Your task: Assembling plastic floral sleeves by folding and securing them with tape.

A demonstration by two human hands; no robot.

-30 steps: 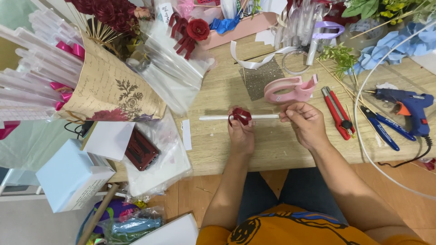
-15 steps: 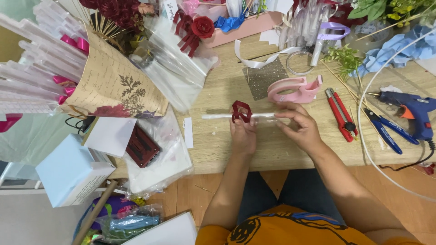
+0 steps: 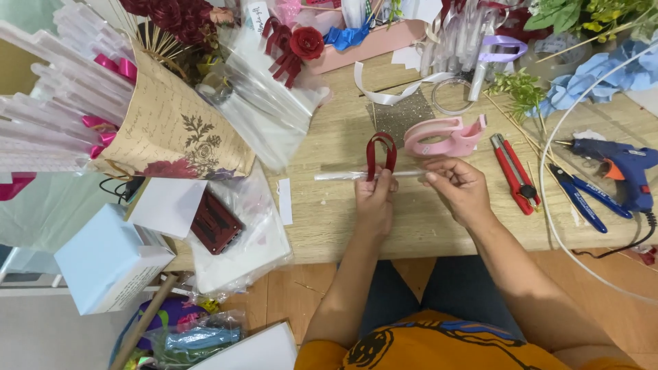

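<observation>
The left hand [image 3: 374, 203] is held over the wooden table [image 3: 329, 219] with fingers closed, pinching the base of a dark red ribbon loop [image 3: 381, 155] against a thin clear stick [image 3: 343, 175]. The loop is seen standing upright just above the fingertips of this hand. The stick is laid crosswise, its free end extending to the left of the left hand.

The right hand [image 3: 460, 190] is placed just to the right of the left hand, its fingertips pressed together on the other part of the stick. The two hands are near each other but apart.

Just beyond the right hand, a pink tape dispenser [image 3: 442, 137] is found on the table, with a glittery grey sheet [image 3: 399, 118] behind it. To the right of the right hand, a red utility knife [image 3: 513, 173] is noted, then blue-handled pliers [image 3: 581, 199], and farther out a blue glue gun [image 3: 620, 166]. A white hoop [image 3: 552, 226] is curved around these tools.

To the left of the left hand, a small white paper strip [image 3: 285, 201] and clear plastic sleeves [image 3: 240, 247] are recorded. Farther left, a kraft-paper bouquet wrap [image 3: 175, 137] and a pale blue box [image 3: 103, 264] are seen.
</observation>
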